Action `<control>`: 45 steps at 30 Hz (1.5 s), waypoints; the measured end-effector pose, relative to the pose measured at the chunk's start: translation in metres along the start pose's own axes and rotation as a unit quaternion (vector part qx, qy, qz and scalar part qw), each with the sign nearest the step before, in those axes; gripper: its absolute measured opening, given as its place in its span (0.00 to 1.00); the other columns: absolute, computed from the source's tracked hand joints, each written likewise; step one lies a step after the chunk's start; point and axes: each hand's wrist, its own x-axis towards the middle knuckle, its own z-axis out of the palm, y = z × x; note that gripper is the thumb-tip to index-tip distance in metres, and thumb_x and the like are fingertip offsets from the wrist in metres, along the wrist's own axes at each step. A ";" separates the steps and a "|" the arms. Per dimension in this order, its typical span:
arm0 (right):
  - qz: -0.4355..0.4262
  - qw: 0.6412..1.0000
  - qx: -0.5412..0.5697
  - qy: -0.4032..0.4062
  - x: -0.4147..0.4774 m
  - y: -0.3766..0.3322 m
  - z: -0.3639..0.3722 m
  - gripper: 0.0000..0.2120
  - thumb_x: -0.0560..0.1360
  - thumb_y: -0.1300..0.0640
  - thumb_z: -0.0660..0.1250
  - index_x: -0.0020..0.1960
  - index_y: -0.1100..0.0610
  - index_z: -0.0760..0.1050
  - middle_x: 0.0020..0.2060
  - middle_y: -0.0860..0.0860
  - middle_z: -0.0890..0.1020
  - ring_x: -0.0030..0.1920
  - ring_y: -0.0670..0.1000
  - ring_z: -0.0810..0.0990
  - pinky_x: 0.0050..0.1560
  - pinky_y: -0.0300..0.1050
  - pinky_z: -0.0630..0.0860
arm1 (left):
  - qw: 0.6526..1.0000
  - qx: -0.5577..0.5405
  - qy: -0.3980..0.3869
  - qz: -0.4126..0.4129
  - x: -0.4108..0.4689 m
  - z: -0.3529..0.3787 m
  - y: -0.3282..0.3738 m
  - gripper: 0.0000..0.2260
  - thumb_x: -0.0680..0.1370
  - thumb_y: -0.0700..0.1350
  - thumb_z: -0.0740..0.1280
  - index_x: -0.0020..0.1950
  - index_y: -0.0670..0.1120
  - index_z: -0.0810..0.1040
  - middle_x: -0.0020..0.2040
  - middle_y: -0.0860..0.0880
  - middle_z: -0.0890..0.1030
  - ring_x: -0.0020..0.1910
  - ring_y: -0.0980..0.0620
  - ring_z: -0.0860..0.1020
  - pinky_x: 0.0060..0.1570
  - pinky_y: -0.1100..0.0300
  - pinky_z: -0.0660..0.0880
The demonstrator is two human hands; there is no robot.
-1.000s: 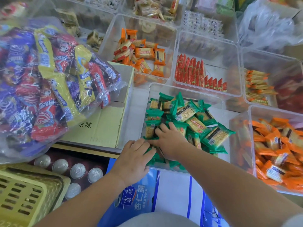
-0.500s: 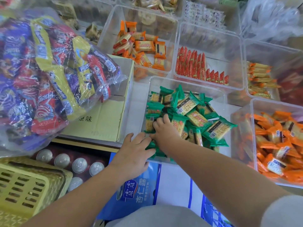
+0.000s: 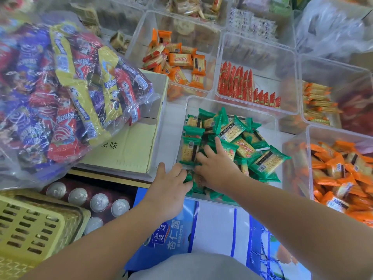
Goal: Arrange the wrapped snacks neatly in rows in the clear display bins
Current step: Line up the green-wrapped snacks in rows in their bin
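The right hand (image 3: 218, 168) has slid farther toward 12 o'clock over the loose green snacks (image 3: 238, 138) in the near clear bin (image 3: 262, 118), grip released, while the left hand (image 3: 171, 183) stays at the bin's 7 o'clock corner, apparently pressing flat-fingered, so rows are unformed.

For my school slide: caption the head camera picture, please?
Left hand and right hand touch green snacks in a clear bin.

The left hand (image 3: 169, 184) and right hand (image 3: 216, 168) touch green snacks (image 3: 262, 162) in a clear bin (image 3: 232, 106).
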 end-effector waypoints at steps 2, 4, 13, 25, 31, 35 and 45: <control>0.001 1.000 0.008 0.001 -0.009 0.003 0.002 0.22 0.80 0.40 0.58 0.71 0.46 0.73 0.68 0.53 0.70 0.73 0.65 0.60 0.71 0.76 0.42 | 1.000 0.017 -0.009 0.010 0.003 -0.002 0.001 0.24 0.78 0.54 0.65 0.73 0.52 0.68 0.70 0.44 0.69 0.70 0.42 0.59 0.65 0.32 0.54; 0.003 1.000 0.017 0.003 -0.017 0.006 0.004 0.23 0.79 0.41 0.60 0.70 0.48 0.74 0.66 0.52 0.72 0.72 0.65 0.63 0.73 0.74 0.44 | 0.999 0.034 -0.018 0.026 0.005 -0.003 -0.001 0.24 0.78 0.54 0.65 0.74 0.52 0.68 0.72 0.43 0.67 0.70 0.42 0.60 0.64 0.32 0.54; 0.036 0.993 0.099 0.049 -0.070 0.046 0.015 0.31 0.66 0.32 0.71 0.63 0.47 0.77 0.68 0.55 0.73 0.75 0.60 0.63 0.69 0.71 0.62 | 0.997 -0.006 -0.006 0.073 0.006 0.003 -0.013 0.30 0.78 0.60 0.65 0.77 0.53 0.62 0.79 0.41 0.60 0.71 0.41 0.60 0.67 0.34 0.56; 0.038 0.940 0.297 0.167 -0.057 0.068 -0.003 0.20 0.70 0.43 0.75 0.59 0.50 0.79 0.52 0.47 0.81 0.60 0.50 0.75 0.54 0.51 0.79 | 0.998 -0.021 0.001 0.067 0.005 0.007 -0.013 0.32 0.77 0.61 0.66 0.79 0.56 0.63 0.75 0.44 0.67 0.69 0.42 0.60 0.65 0.37 0.62; 0.227 0.817 0.445 0.289 -0.063 0.114 -0.028 0.14 0.69 0.46 0.76 0.53 0.43 0.79 0.41 0.40 0.81 0.41 0.41 0.80 0.40 0.41 0.81 | 0.998 -0.021 0.009 0.066 0.005 0.008 -0.012 0.30 0.78 0.61 0.64 0.78 0.55 0.63 0.74 0.44 0.67 0.68 0.42 0.61 0.65 0.38 0.62; 0.268 0.870 0.327 0.255 -0.056 0.131 -0.018 0.17 0.72 0.45 0.75 0.57 0.49 0.79 0.50 0.49 0.82 0.58 0.52 0.76 0.54 0.53 0.79 | 0.997 -0.027 0.009 0.066 0.005 0.007 -0.013 0.30 0.78 0.61 0.64 0.78 0.55 0.64 0.74 0.44 0.68 0.68 0.42 0.62 0.64 0.40 0.64; 0.340 0.910 0.237 0.016 -0.040 0.106 -0.001 0.43 0.69 0.23 0.58 0.78 0.38 0.49 0.80 0.53 0.54 0.80 0.63 0.45 0.71 0.77 0.40 | 0.997 -0.041 0.008 0.066 0.005 0.009 -0.013 0.30 0.78 0.62 0.64 0.78 0.55 0.65 0.74 0.44 0.68 0.67 0.42 0.63 0.62 0.42 0.66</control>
